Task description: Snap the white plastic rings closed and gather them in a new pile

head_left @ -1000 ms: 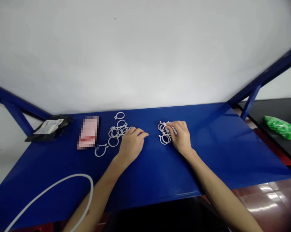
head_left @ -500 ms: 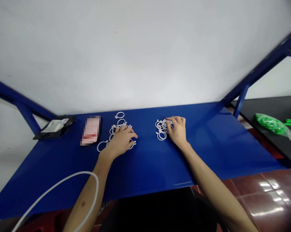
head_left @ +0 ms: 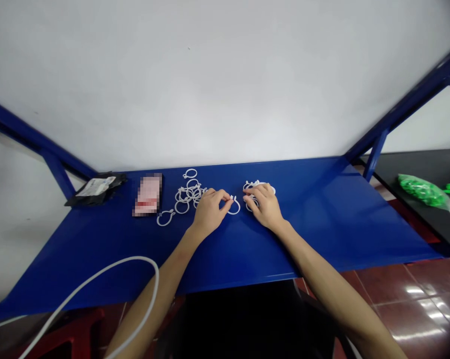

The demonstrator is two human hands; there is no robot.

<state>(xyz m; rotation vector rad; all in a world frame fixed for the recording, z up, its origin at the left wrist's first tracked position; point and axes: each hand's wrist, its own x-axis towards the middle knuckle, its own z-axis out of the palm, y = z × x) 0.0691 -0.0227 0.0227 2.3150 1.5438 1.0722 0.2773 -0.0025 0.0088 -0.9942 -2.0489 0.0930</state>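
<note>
My left hand [head_left: 212, 209] is closed in a pinch, thumb against forefinger, on the knobbed end of a white curtain ring [head_left: 239, 205]. The ring hangs open to the right of the fingertips, over the blue table. Behind and left of this hand lies a loose pile of similar white rings [head_left: 182, 205], with one ring [head_left: 165, 218] apart at the front. My right hand [head_left: 264, 203] rests over a smaller pile of white rings [head_left: 250, 186], its thumb and fingers apart. Part of that pile is hidden under the palm.
A phone-like pink item [head_left: 149, 193], pixelated, and a black plastic packet [head_left: 97, 188] lie at the left of the blue table [head_left: 322, 209]. A white cable [head_left: 97, 273] loops over the front left. A bag of green pieces [head_left: 424, 191] sits on a dark table at right.
My left hand has moved right from the left pile and now pinches one ring. My right hand has shifted slightly left over its pile. The view has turned a little.
</note>
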